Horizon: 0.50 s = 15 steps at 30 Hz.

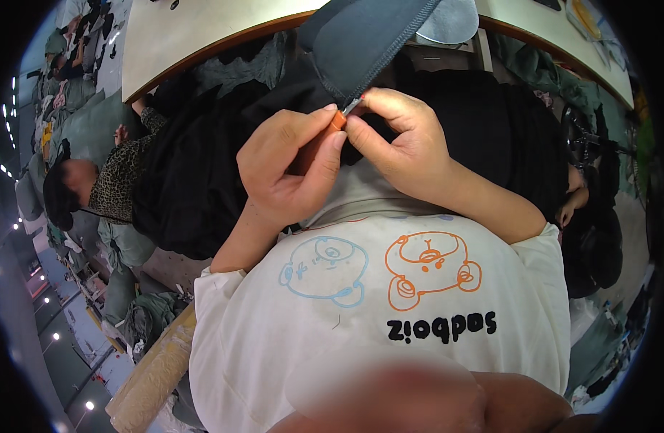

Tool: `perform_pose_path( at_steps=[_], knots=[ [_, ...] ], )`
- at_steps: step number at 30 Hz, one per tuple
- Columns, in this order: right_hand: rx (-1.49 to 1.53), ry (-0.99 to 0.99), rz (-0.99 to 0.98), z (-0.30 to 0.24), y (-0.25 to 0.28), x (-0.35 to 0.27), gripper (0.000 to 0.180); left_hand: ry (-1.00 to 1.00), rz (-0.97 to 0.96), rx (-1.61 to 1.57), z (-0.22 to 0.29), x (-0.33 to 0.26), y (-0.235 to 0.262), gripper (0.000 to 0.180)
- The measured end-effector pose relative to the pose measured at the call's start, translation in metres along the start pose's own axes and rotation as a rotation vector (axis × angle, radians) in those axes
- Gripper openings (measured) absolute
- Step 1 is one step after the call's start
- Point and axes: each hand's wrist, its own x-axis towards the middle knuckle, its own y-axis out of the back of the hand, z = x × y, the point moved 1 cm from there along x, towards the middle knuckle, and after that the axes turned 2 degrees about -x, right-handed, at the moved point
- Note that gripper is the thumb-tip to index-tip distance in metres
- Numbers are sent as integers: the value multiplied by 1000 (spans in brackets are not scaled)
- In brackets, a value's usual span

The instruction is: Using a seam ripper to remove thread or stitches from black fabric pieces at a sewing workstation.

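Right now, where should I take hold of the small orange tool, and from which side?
Grip the orange tool by its orange handle, coming from the left as the left hand does. Its metal tip points up-right into the dark grey garment's stitched edge, where the right hand pinches, so that end is probably best left free.

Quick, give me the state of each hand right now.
Left hand: closed, pinching a small orange tool.
Right hand: closed, pinching the dark grey fabric edge at the tool's tip.

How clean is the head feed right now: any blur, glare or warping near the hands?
Head view: both hands, left and right, are sharp and evenly lit, as is the orange tool; the table edge bows from the fisheye; a blurred patch smears the bottom; ceiling lights flare at far left.
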Motion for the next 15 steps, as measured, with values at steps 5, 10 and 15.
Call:
perform_pose_path(
  at_steps=[5,10,15],
  knots=[
    [-80,80,-8,1,0,-2,7,-52,52,59,5,-7,-6,28],
    [-169,140,4,-1,-3,-3,4,0,40,67,10,-5,-4,26],
    [-215,174,8,0,-5,-2,3,92,45,27,12,-6,-1,24]
  ],
)
